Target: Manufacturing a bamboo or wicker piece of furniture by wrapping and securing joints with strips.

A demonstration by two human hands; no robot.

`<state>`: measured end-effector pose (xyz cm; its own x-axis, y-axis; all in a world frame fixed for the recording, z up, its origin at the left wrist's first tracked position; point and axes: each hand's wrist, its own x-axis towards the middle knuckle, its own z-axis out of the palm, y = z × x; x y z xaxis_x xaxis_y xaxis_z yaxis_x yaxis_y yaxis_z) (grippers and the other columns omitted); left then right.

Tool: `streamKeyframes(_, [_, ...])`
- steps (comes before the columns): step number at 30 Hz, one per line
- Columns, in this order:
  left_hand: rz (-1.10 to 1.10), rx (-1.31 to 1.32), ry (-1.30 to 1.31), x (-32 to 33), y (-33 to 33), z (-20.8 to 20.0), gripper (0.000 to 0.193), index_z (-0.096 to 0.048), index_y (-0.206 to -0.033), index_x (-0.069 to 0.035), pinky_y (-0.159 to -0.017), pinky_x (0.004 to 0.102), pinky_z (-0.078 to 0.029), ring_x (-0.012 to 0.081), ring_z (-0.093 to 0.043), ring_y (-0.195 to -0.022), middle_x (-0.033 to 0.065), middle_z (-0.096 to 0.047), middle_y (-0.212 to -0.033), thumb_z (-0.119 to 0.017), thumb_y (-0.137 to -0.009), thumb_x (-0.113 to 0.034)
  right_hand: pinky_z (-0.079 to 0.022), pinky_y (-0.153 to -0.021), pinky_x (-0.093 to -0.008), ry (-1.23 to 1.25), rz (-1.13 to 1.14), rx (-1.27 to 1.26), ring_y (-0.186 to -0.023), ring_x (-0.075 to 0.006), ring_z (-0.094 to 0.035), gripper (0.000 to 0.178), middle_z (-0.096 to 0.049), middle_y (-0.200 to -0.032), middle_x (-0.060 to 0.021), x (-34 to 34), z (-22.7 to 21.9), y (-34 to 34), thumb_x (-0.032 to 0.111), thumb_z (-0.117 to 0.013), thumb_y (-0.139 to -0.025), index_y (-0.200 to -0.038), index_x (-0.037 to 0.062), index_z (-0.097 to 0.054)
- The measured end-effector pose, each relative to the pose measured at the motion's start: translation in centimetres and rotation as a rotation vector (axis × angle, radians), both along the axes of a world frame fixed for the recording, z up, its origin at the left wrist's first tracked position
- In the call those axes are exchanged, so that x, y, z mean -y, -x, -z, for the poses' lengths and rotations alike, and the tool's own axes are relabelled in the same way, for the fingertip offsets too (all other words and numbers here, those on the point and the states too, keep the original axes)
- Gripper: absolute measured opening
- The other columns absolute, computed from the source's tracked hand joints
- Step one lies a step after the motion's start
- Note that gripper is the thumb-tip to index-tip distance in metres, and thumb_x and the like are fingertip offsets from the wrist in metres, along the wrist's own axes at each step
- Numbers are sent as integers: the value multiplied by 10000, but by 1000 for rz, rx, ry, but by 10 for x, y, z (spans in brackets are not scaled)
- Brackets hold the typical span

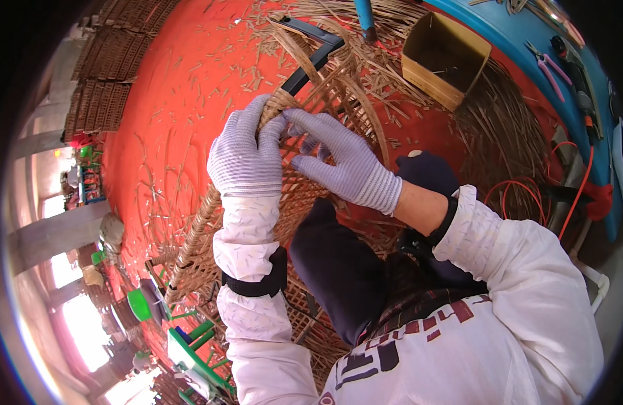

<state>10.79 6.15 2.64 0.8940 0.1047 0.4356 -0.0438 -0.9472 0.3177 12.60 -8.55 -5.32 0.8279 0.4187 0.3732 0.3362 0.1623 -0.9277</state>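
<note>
A large woven wicker piece (pixel 202 233), perhaps a chair, leans in front of my legs, with a bare black metal frame bar (pixel 310 69) sticking out at its far end. My left hand (pixel 247 150), in a white-and-purple striped knit glove, wraps round the strand-bound part of that frame (pixel 279 106). Close against it, my gloved right hand (pixel 342 158) has its fingers bent, the index fingertip meeting the left thumb at the binding. Whatever its fingertips pinch is hidden. Loose flat wicker strands (pixel 369 111) loop out past the right hand.
Cut strand scraps litter the red floor (pixel 183 88). A yellowish open box (pixel 446 61) stands far right, beside a heap of long strands (pixel 507 128). The blue table (pixel 521 40) holds pink-handled pliers (pixel 551 71) and a corded tool (pixel 581 94). A green stool (pixel 196 361) stands near left.
</note>
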Motion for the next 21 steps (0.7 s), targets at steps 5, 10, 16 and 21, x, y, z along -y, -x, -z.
streamKeyframes(5, [-1, -27, -11, -1, -1, -1, 299, -709, -1116, -107, -691, 392, -532, 302, -685, -779, 93, -682, -892, -707, -849, -242, -501, -734, -227, -4, -45, -73, -893, -90, -584, 649, -603, -1149, -31, -2, -1, 1, 161, -730, -904, -1481, 103, -437])
streamKeyframes(10, [-2, -17, -21, -5, 0, 2, 287, -704, -1112, -105, -700, 403, -534, 315, -688, -789, 98, -691, -910, -698, -857, -236, -500, -741, -224, -15, -91, -149, -914, -79, -573, 677, -605, -1151, -22, -4, -1, 3, 164, -732, -904, -1500, 113, -414])
streamKeyframes(16, [-41, -44, -40, -1, 0, 0, 255, -696, -1083, -101, -720, 417, -541, 335, -694, -835, 114, -707, -957, -695, -865, -233, -501, -772, -232, -66, -139, -219, -938, -79, -578, 671, -604, -1182, -32, -1, -4, 3, 159, -719, -914, -1505, 102, -405])
streamKeyframes(21, [-50, -19, -104, 5, -1, -1, 244, -691, -1071, -114, -726, 438, -532, 343, -680, -821, 109, -703, -932, -699, -863, -242, -507, -769, -244, -85, -86, -178, -917, -95, -590, 613, -624, -1144, -51, 0, 2, 1, 142, -691, -915, -1474, 101, -444])
